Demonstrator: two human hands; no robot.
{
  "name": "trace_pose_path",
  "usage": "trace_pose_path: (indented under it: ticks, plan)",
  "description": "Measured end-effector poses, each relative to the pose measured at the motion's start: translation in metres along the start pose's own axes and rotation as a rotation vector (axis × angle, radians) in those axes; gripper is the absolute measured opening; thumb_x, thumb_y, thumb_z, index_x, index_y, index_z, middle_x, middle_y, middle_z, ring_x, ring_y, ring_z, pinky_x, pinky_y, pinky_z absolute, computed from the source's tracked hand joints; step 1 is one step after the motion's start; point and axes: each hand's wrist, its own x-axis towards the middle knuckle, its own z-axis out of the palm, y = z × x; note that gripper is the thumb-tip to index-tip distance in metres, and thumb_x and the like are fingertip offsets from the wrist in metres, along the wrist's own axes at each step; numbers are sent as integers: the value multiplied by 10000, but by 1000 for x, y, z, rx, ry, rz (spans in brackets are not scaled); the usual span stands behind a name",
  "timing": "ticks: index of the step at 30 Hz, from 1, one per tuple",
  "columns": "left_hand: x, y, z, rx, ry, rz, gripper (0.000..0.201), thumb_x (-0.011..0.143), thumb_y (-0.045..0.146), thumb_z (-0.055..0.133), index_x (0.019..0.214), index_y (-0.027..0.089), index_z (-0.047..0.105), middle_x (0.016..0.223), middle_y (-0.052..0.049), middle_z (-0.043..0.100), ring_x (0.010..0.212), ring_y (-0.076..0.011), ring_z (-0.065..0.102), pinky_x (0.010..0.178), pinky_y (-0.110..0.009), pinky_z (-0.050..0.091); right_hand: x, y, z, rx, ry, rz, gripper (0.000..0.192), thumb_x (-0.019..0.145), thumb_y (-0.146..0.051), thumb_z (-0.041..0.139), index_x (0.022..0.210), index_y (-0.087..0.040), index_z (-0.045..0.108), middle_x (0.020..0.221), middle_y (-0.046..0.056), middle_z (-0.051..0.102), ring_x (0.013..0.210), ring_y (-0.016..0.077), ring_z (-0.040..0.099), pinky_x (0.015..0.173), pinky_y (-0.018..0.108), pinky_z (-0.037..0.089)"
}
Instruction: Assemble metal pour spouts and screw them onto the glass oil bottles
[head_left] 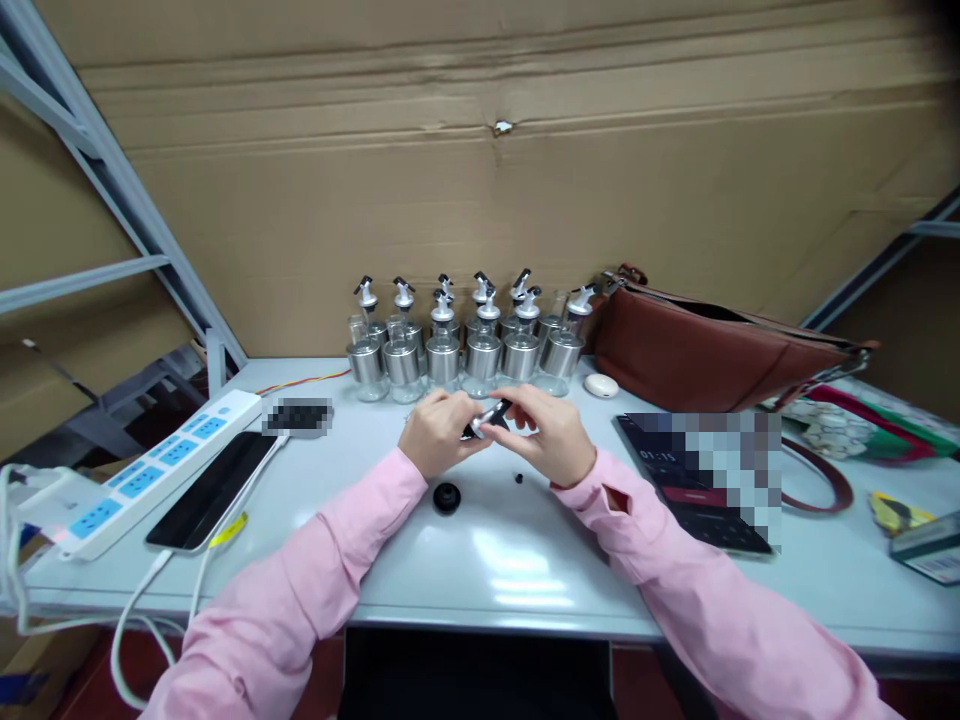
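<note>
Over the middle of the table, my left hand (441, 434) and my right hand (553, 436) meet around a bottle pourer spout (487, 418), silver with black parts. Both hands are closed, their fingertips pinching it from either side and covering part of it. A round black stopper (447, 498) lies on the table below my left hand. Near my right wrist rests a tiny black piece (519, 478). Behind my hands stand several glass bottles with steel bands (482, 355). Many carry similar spouts (527, 302); two at the front left have bare necks.
A brown bag (697, 345) leans at the back right beside a white round case (601, 386). A tablet (697, 480) lies right. On the left are a power strip (161, 465), a phone (214, 490) and white cables. Cardboard (450, 200) stands behind.
</note>
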Motion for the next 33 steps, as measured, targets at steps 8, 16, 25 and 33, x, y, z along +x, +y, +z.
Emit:
trace_pose_path:
  ticks: [8, 16, 25, 33]
  plan:
    - [-3, 9, -6, -69, -186, -93, 114, 724, 296, 473, 685, 189, 462, 550, 2, 550, 469, -136, 515, 486, -261, 355, -2, -10, 7, 41, -23, -101, 264, 850, -272, 494, 1089, -164, 523, 751, 50, 569, 651, 149, 540, 570, 263, 461]
    - [-10, 9, -4, 2, -200, -133, 99, 671, 274, 482, 619, 193, 460, 499, 8, 522, 436, -134, 476, 475, -263, 333, -3, -7, 6, -143, -50, -89, 286, 862, -426, 500, 909, -157, 583, 695, 56, 586, 618, 159, 528, 574, 279, 409]
    - [-2, 17, -10, -68, -96, -89, 79, 692, 237, 444, 625, 200, 422, 472, 20, 484, 424, -127, 455, 458, -258, 329, -2, -13, 5, -283, -54, -124, 487, 925, -523, 272, 741, -157, 536, 595, 42, 528, 529, 154, 438, 536, 287, 294]
    - [-4, 14, -6, -8, -115, -89, 142, 691, 230, 441, 568, 207, 374, 426, 33, 435, 389, -121, 434, 432, -257, 317, -2, -8, 11, -351, -65, -179, 452, 948, -455, 281, 665, -166, 483, 507, 21, 504, 456, 146, 421, 511, 284, 257]
